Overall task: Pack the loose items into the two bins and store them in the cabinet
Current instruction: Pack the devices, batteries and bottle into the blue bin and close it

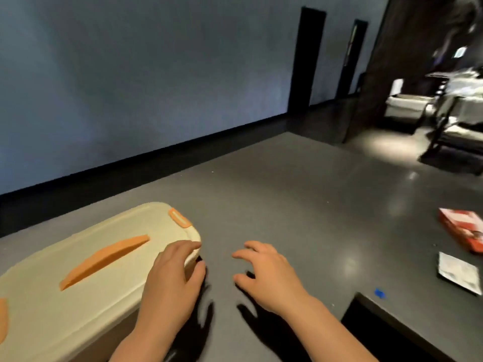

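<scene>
Two bare hands in view, low centre. Left hand (172,280) grips the near right corner of a cream bin lid (86,270), fingers curled over the top edge, thumb down the side. Right hand (269,276) hovers just right of that corner, fingers spread and loosely bent, holding nothing, apart from the bin. Bin (52,333) sits on the grey floor (300,192) at lower left, lid on, with an orange handle strip (104,259) and an orange clasp (179,218); its left end is cut off by the frame. Red box (462,232) and a flat white packet (460,273) lie on the floor well right of the right hand, both clipped at the edge, print unreadable. Dark rectangular object (386,333) at lower right, can't identify. Whole frame motion-blurred.
</scene>
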`<action>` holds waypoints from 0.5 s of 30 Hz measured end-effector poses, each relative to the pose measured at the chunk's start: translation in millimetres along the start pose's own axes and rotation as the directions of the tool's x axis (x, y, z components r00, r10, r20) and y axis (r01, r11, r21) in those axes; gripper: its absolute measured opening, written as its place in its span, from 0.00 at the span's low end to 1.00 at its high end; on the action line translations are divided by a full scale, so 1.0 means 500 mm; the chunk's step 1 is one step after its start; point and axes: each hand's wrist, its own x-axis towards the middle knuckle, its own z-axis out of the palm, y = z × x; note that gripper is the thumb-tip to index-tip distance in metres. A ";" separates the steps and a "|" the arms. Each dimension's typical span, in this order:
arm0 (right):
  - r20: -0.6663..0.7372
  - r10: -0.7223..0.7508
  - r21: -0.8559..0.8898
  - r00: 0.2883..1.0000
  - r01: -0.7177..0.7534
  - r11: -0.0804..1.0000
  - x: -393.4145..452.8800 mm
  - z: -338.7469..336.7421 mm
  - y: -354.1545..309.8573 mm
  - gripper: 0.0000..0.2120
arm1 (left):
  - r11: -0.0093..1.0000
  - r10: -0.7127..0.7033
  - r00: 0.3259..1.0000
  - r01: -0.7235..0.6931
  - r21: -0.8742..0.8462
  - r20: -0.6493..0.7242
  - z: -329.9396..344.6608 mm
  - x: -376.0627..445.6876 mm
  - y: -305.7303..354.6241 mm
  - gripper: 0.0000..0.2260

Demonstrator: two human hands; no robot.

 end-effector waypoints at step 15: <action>-0.280 0.709 0.127 0.648 -0.707 0.696 -0.570 -0.173 0.220 0.20 | 0.797 0.574 0.720 -0.385 -0.465 0.389 0.250 -0.208 0.390 0.14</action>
